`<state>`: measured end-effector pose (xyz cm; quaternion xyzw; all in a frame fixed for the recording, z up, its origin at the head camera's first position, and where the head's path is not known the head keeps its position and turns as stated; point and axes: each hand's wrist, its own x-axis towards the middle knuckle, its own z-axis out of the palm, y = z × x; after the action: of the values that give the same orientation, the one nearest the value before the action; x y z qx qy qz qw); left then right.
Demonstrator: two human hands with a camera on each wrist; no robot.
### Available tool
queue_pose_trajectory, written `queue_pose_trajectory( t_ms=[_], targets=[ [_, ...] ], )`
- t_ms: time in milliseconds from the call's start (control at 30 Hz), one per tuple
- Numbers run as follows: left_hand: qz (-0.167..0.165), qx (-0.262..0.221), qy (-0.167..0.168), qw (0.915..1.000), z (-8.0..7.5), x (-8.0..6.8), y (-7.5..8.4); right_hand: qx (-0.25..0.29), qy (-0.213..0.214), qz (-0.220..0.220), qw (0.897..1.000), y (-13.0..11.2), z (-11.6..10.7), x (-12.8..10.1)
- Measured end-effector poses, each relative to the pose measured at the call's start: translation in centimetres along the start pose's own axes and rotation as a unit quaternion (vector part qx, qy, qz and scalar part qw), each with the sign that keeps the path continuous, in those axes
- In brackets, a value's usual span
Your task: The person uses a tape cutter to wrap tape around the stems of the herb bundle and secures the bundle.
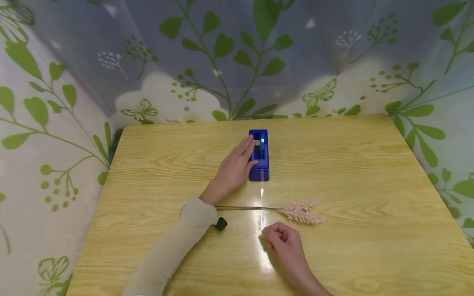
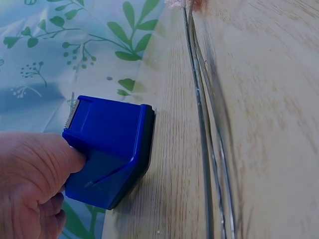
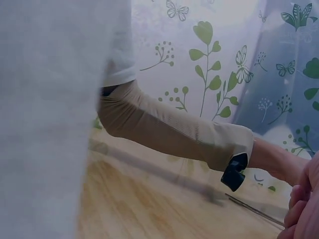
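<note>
A blue tape dispenser (image 1: 261, 176) with a roll of tape in it sits near the far middle of the table. My left hand (image 1: 234, 167) grips its left side; in the left wrist view, the thumb (image 2: 70, 158) presses its side below the toothed cutter (image 2: 73, 113). From the cutter a clear strip of tape (image 1: 262, 192) stretches toward me. My right hand (image 1: 286, 242) pinches the strip's near end between thumb and curled fingers. Beneath the strip lies a sprig of pink flowers (image 1: 301, 211) on thin stems (image 1: 240, 208), heads pointing right.
The wood-grain table (image 1: 352, 172) is bordered by a leaf-patterned curtain (image 1: 229, 74) at the back and sides. A small black device (image 1: 221, 224) is worn at my left cuff. My left forearm (image 1: 174, 246) covers the lower ends of the stems.
</note>
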<state>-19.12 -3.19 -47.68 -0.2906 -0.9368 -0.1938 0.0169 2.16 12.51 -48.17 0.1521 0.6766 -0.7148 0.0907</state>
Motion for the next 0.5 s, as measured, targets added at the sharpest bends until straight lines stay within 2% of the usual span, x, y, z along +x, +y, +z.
queue_pose_trajectory(
  t_ms=[200, 367, 500],
  targets=[
    [-0.005, -0.007, 0.001, 1.0, 0.0, 0.0, 0.0, -0.004, 0.003, 0.031, 1.0, 1.0, -0.4, -1.1],
    [-0.007, -0.019, 0.004, 0.9998, 0.0, -0.1, 0.1, -0.004, 0.004, 0.027, 1.0, 1.3, -0.8, -1.2],
    [-0.016, -0.058, 0.031, 0.9977, -0.2, -1.2, 0.2, -0.008, -0.006, 0.025, 1.0, 1.4, -1.0, -1.1]
  ],
)
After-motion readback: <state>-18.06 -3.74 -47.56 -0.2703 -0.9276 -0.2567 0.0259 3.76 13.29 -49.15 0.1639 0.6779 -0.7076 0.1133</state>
